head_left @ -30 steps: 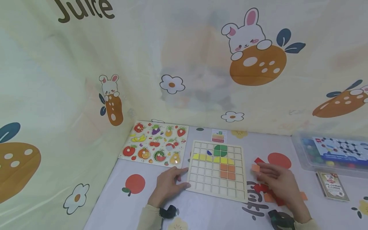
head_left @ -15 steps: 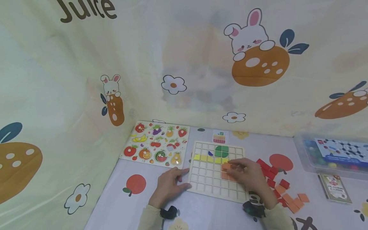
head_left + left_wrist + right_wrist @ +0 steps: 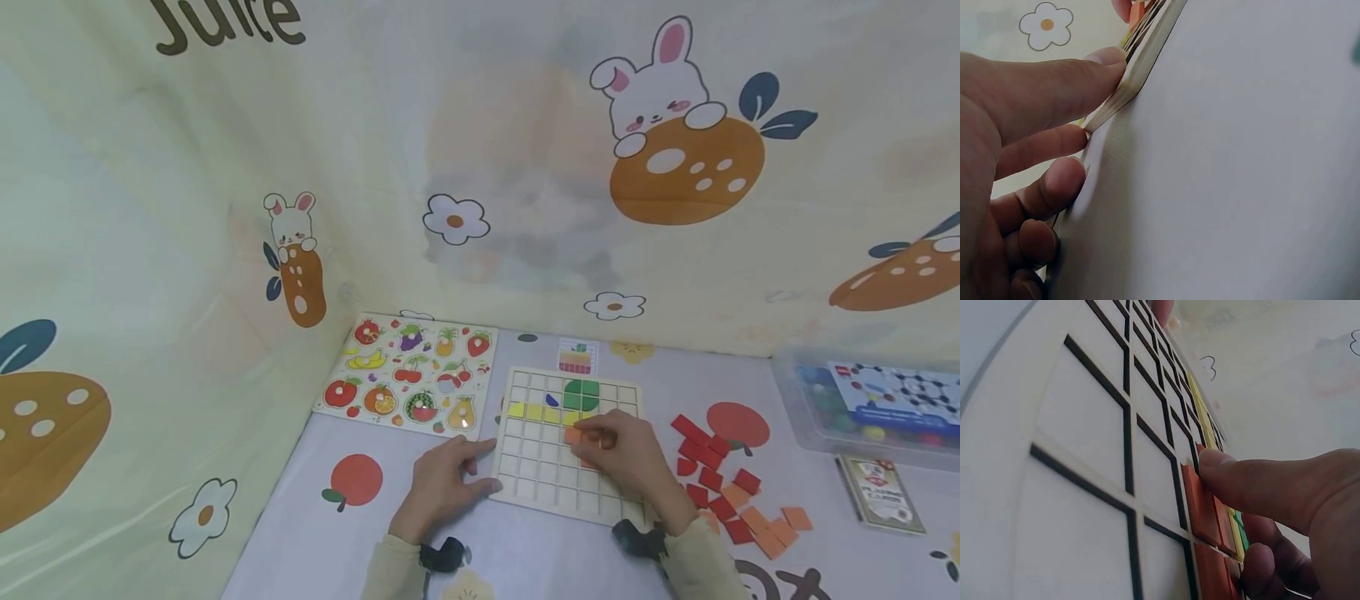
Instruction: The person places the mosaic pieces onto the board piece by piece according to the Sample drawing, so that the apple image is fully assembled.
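My left hand (image 3: 442, 487) touches the left edge of the pale wooden grid board (image 3: 534, 468) with thumb and forefinger; the left wrist view shows the thumb (image 3: 1079, 81) at its corner. Over the board, my right hand (image 3: 633, 458) pinches an orange square tile (image 3: 572, 436) just below the yellow row (image 3: 536, 412), left of orange tiles (image 3: 1202, 506) set in the grid and partly hidden by the hand. Green tiles (image 3: 582, 395) and a small blue piece (image 3: 552, 400) lie in the upper cells.
Loose red tiles (image 3: 703, 454) and orange tiles (image 3: 769, 543) lie right of the board. Behind it is a small pattern card (image 3: 577, 356). A fruit puzzle board (image 3: 408, 421) sits back left; a playing-card box (image 3: 881, 493) and clear plastic bin (image 3: 817, 442) stand right.
My right hand has carried an orange tile leftward from the loose pile onto the board, then slightly further left along the grid. My left hand has stayed at the board's edge.
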